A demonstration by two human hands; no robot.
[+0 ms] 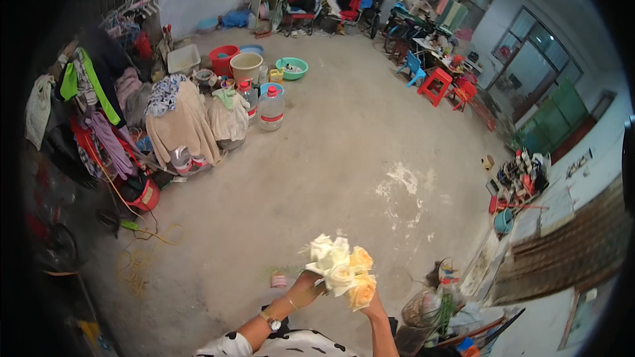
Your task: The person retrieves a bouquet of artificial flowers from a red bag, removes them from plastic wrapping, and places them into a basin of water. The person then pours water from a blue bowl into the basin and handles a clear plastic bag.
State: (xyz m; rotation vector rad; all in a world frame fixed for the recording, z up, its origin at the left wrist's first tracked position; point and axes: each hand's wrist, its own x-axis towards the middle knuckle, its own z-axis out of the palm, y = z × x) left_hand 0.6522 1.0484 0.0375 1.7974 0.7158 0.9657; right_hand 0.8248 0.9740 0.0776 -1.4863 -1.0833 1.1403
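Observation:
A small bunch of roses is held up in front of me, with white roses (330, 255) on the left and pale orange roses (362, 290) on the right. My left hand (306, 288) grips the bunch from the left, just under the white blooms; a watch (274, 325) and a thin bracelet are on that wrist. From the right, my right hand (372, 306) comes up behind the orange blooms and holds the bunch low down. The petals cover most of its fingers, and the stems are hidden. Beyond the left hand, a small pink object (278, 280) sits on the concrete floor.
Plastic jugs (271, 111), buckets (246, 67) and cloth-covered goods (181, 114) stand at left. Yellow cord (133, 267) lies coiled below. A red stool (435, 85) and blue chair (412, 68) are far right. Nearer on the right are a teal bucket (503, 221) and a sack (421, 307).

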